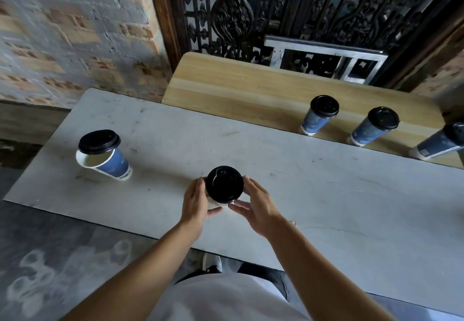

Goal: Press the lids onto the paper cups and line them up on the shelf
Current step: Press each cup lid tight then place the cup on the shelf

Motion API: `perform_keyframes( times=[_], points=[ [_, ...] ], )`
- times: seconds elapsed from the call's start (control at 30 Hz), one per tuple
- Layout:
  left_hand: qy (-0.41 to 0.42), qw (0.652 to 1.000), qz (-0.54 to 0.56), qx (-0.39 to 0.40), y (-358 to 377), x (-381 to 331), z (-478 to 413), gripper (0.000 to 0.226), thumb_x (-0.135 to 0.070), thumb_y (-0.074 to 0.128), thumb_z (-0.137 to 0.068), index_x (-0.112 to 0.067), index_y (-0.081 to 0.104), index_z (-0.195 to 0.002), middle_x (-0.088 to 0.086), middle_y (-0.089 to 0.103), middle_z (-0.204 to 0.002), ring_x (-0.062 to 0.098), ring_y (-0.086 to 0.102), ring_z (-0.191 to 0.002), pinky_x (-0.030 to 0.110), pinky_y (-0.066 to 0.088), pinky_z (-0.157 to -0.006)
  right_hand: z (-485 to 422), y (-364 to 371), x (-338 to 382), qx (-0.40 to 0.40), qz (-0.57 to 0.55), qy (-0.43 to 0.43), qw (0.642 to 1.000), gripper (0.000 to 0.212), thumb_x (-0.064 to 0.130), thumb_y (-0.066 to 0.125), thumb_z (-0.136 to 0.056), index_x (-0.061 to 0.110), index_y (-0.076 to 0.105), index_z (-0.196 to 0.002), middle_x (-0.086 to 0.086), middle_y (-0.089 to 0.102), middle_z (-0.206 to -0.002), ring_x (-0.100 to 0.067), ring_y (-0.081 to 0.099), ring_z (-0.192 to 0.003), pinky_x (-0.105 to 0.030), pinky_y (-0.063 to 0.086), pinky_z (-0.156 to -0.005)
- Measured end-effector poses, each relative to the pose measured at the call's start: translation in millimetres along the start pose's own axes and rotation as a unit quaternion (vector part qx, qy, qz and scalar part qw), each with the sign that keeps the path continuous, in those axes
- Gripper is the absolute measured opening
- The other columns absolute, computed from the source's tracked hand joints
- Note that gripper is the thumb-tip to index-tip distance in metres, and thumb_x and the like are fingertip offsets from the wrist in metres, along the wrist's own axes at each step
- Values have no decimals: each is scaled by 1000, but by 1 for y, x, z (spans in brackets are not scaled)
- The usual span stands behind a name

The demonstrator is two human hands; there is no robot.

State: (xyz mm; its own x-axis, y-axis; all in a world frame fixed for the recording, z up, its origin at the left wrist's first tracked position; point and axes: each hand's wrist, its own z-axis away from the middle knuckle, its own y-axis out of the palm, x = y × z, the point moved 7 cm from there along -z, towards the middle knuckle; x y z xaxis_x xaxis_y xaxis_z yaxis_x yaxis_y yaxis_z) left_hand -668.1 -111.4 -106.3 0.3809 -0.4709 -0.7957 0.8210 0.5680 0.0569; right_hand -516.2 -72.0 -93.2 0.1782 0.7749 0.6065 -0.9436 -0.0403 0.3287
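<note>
- The left hand (194, 202) and right hand (256, 207) curl round the near cup (214, 204). It stands upright on the table (326, 195), its lid (224, 183) facing up.
- Well apart to the left, a second cup (110, 162) wears a loose lid (99, 141), tilted; the left hand is nearer.
- Beyond, to the right, the shelf (238, 89) holds three lidded cups (317, 117). The right hand looks nearer.

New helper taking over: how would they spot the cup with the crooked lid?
On the grey table, look to its left end. A blue cup stands there alone; unlike the others, its black lid sits crooked, leaving the white inside showing.
</note>
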Motion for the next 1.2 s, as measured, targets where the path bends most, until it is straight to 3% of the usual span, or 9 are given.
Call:
perform_keyframes(
  times=[0.17, 0.3, 0.47, 0.53, 0.63, 0.73, 0.93, 1.1, 1.2],
  points=[
    [-19, 999, -37, 3, -5, 12, 6, 32, -39, 41, -105, -19, 59, -123, 3, 64, -122, 13, 70, -96, 38, 64, -62, 8, -5, 3, -6, 24, -55, 998, 33, 35, 49, -104, 14, 68, -121, -7, 67, -127, -32, 63, -116, -40, 54, -93],
    [-34, 996, -82, -5, -9, 11, 8, 26, -52, 49, -100, -31, 61, -108, -2, 68, -109, 17, 71, -92, 34, 61, -57, 10, -8, 5, -21, 37, -69, 997, 37, 36, 48, -104, 11, 67, -123, -12, 67, -127, -37, 65, -112, -38, 54, -83],
    [-40, 991, -131, 1, -10, 7, 4, 31, -59, 54, -95, -30, 65, -98, 0, 73, -100, 20, 73, -88, 31, 59, -54, 9, -10, 7, -43, 51, -81, 994, 37, 35, 48, -104, 10, 67, -124, -12, 69, -122, -38, 66, -112, -36, 59, -75],
    [-42, 989, -143, 7, -10, 5, 3, 30, -58, 54, -95, -30, 66, -98, 3, 74, -102, 22, 73, -87, 32, 59, -55, 9, -11, 7, -45, 69, -92, 992, 32, 35, 49, -104, 16, 71, -116, -9, 71, -118, -32, 68, -108, -33, 59, -70],
    [-65, 985, -162, 10, -11, 6, 1, 42, -61, 51, -93, -24, 67, -105, 7, 72, -105, 25, 73, -89, 37, 61, -58, 9, -12, 7, -47, 108, -124, 985, 29, 38, 49, -103, 28, 76, -96, 2, 75, -102, -9, 72, -91, -27, 58, -62],
    [-73, 980, -186, 10, -11, 4, 0, 55, -72, 51, -89, -22, 66, -107, 8, 74, -104, 24, 75, -88, 37, 62, -58, 9, -12, 7, -45, 141, -143, 979, 31, 41, 46, -104, 30, 75, -98, 8, 75, -98, 1, 71, -87, -25, 58, -61],
    [-2, 970, -245, 4, -4, -6, -3, 43, -68, 45, -94, -30, 63, -87, -5, 71, -93, 13, 74, -70, 32, 59, -48, 6, -14, 7, -34, 168, -137, 976, 30, 45, 43, -103, 32, 70, -106, 9, 71, -107, -6, 66, -101, -41, 64, -71],
    [127, 945, -302, 8, -1, -16, -6, 31, -47, 47, -103, -21, 61, -91, -5, 65, -89, 27, 70, -91, 40, 60, -47, 3, -15, 6, -48, 191, -141, 970, 31, 46, 41, -104, 31, 68, -105, 9, 68, -106, -9, 64, -101, -43, 64, -67],
    [149, 946, -287, 11, 0, -13, -6, 38, -49, 43, -102, -16, 62, -98, -7, 65, -85, 26, 67, -90, 47, 62, -54, 1, -14, 5, -59, 203, -141, 967, 37, 47, 39, -104, 23, 65, -116, 1, 66, -112, -18, 63, -107, -41, 64, -63]
  ],
)
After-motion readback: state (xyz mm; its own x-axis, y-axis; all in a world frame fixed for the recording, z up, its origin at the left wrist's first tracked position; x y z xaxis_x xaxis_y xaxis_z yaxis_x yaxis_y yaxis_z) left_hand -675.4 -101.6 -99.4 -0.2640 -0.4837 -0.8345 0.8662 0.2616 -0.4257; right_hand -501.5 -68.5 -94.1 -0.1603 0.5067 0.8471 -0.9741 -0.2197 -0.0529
